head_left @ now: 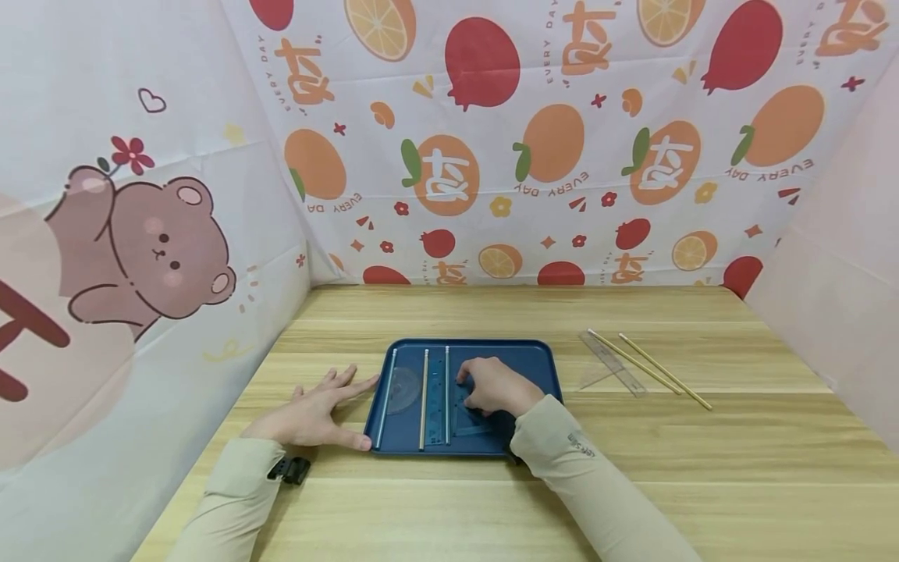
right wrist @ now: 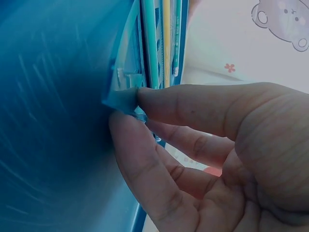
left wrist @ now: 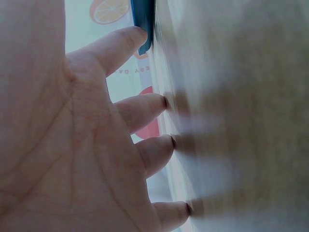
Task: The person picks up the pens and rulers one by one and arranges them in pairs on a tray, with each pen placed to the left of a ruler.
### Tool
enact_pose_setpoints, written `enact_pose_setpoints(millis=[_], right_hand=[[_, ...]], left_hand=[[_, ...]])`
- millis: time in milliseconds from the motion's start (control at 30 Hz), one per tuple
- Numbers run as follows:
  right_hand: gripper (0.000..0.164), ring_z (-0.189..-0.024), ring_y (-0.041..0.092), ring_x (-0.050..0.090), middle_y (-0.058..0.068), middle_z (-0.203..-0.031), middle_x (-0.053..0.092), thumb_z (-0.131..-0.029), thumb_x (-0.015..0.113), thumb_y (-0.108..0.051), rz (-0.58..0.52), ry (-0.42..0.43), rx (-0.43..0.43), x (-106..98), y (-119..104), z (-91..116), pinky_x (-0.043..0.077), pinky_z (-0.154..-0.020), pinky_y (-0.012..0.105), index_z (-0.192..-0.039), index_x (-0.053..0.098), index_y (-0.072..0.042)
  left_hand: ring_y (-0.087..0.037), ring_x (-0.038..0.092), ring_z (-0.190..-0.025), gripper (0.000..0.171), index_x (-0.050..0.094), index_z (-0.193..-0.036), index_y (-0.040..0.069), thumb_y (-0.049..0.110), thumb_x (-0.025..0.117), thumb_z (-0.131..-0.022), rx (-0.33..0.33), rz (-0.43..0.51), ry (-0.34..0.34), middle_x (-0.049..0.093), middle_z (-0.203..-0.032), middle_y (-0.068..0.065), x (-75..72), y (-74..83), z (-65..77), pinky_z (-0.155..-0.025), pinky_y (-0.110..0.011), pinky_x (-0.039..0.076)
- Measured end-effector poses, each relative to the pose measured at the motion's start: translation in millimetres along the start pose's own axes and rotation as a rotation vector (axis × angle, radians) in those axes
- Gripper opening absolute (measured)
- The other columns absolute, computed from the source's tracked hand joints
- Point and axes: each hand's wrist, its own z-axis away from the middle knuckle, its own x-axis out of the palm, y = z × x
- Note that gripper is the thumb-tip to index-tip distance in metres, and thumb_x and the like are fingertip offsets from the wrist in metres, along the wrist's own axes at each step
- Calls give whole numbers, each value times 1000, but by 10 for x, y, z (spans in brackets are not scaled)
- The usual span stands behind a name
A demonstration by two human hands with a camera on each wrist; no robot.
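Over a blue tray (head_left: pixel 502 445), my right hand (head_left: pixel 497 385) pinches a clear set square (right wrist: pixel 126 94) between thumb and index finger. Part of the set square is hidden by the hand. Left of it in the tray lie a teal pencil (head_left: pixel 447 406), a clear ruler (head_left: pixel 435 390), a gold pencil (head_left: pixel 424 406), a round-edged clear protractor (head_left: pixel 404 389) and another pale teal pencil (head_left: pixel 385 406). My left hand (head_left: pixel 312 417) spreads its fingers at the tray's left side. Its thumb reaches the tray's near left corner, and other fingertips rest on the table.
Right of the tray on the wooden table (head_left: pixel 702 484) lie a clear ruler (head_left: pixel 621 371), a faint clear triangular piece (head_left: pixel 595 380) and two gold pencils (head_left: pixel 667 373). A fruit-print cloth (head_left: pixel 506 234) hangs behind the table, and a bear-print cloth (head_left: pixel 161 257) at the left.
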Motion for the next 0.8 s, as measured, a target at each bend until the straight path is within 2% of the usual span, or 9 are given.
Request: enact_pose_setpoints(millis=[200, 633, 800], right_hand=[[39, -63, 16, 69, 12, -107, 70, -98, 78, -6, 8, 5, -8, 16, -13, 12, 60, -64, 30, -135, 68, -10], [40, -61, 17, 68, 9, -101, 69, -98, 78, -8, 12, 6, -31, 30, 13, 25, 57, -63, 30, -136, 68, -13], [40, -61, 16, 67, 7, -89, 68, -99, 78, -9, 13, 2, -42, 27, 26, 33, 56, -63, 29, -137, 67, -12]], left_hand=[[-63, 8, -161, 108, 41, -167, 30, 65, 90, -77, 1, -3, 3, 19, -177, -29, -2, -2, 4, -108, -97, 3], [-63, 8, -161, 108, 40, -168, 31, 65, 89, -78, -1, -5, -4, 18, -177, -29, -16, 16, 24, -108, -96, 3], [-63, 8, -161, 108, 40, -168, 31, 64, 89, -78, -5, -2, -6, 18, -177, -29, -14, 18, 32, -108, -96, 3]])
